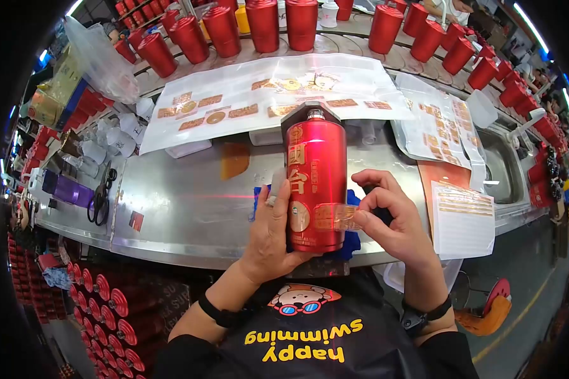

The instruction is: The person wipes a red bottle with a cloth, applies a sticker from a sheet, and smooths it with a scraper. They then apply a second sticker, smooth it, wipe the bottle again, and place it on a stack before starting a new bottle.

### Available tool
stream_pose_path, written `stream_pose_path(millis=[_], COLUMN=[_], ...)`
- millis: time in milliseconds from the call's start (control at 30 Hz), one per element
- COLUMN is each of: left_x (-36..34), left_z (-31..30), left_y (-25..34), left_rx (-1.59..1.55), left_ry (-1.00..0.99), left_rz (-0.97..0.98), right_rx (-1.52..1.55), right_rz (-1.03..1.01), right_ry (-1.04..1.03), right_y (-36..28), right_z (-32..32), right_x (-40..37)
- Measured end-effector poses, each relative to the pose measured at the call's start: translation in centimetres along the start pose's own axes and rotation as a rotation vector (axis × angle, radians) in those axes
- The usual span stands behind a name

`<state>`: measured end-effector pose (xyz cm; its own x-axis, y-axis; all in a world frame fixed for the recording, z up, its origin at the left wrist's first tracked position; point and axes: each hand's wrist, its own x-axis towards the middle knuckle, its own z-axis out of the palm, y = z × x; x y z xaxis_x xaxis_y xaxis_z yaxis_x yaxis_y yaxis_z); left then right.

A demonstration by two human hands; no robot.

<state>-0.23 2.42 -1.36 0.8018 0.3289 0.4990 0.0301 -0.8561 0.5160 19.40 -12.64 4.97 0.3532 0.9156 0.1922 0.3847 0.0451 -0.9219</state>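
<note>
A red bottle (316, 177) with gold characters and a silver neck lies lengthwise on a blue cloth (349, 240) at the steel counter's near edge. My left hand (270, 230) grips its lower left side. My right hand (385, 215) pinches a clear sticker strip (336, 216) with a gold label, held against the bottle's lower right side. A round gold seal sits on the bottle by my left thumb.
Clear sheets of gold labels (259, 101) lie across the steel counter (183, 208); more sheets (446, 129) and a white backing paper (464, 218) lie to the right. Rows of red bottles (262, 25) stand behind. Scissors (100, 202) rest at left, a sink (506, 167) at right.
</note>
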Motion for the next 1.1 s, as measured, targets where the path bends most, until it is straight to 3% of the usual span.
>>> stream_pose_path(millis=[167,267,467,667,1100], left_x=[0.4,0.9,3.2,3.4,3.4], left_z=[-1.6,-1.0,-0.1,-0.3,-0.2], left_y=[-0.2,0.5,1.6,1.6,1.4], left_rx=[-0.198,-0.734,-0.341,-0.555,-0.531], left_ry=[-0.123,-0.046,-0.014,-0.013,-0.01], left_rz=[-0.036,-0.313,-0.286,-0.313,-0.29], right_rx=[0.0,-0.009,0.018,0.02,0.047], right_rz=[-0.044,-0.026,-0.018,-0.017,0.021], right_ry=[0.002,0.009,0.028,0.028,0.028], right_y=[0.3,0.5,0.8,1.2,1.3], right_z=[0.5,0.6,0.6,0.6,0.6], right_x=[0.3,0.1,-0.1,0.0,0.0])
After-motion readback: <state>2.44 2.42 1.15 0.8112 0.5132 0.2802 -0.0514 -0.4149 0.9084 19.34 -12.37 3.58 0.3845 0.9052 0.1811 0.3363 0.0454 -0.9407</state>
